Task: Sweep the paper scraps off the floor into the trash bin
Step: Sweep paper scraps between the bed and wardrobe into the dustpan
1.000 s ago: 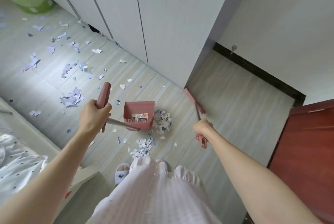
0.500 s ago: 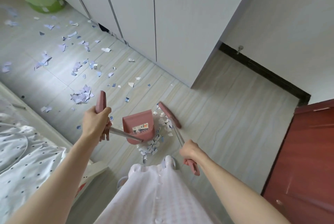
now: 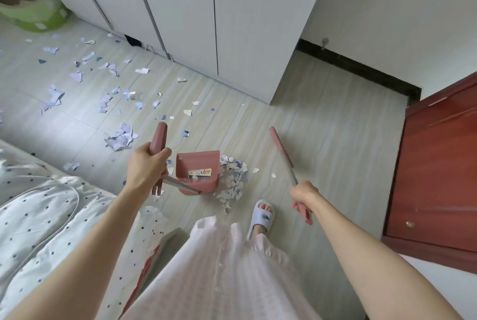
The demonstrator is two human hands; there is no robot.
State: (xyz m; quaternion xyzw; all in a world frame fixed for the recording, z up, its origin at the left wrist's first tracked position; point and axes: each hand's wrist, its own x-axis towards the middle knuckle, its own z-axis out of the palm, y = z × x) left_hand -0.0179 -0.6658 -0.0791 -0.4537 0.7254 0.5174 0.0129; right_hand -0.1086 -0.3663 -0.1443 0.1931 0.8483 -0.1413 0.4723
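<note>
My left hand (image 3: 147,168) grips the pink handle of a long-handled pink dustpan (image 3: 198,172) that rests on the floor with a label inside. A pile of white and blue paper scraps (image 3: 233,177) lies against the pan's right side. My right hand (image 3: 303,195) holds the pink broom (image 3: 282,155) by its handle, its head raised to the right of the pile, apart from it. More paper scraps (image 3: 121,136) are scattered over the floor to the left and farther back. A green trash bin (image 3: 31,13) stands at the far left corner.
White wardrobe doors (image 3: 206,22) run along the back. A red wooden door (image 3: 438,164) stands at the right. A bed with a dotted sheet (image 3: 33,216) fills the lower left. My slippered foot (image 3: 262,217) is just below the pile.
The broom head has swung from against the pile out to the right, and my right hand moved right with it. The dustpan and my left hand have stayed about where they were.
</note>
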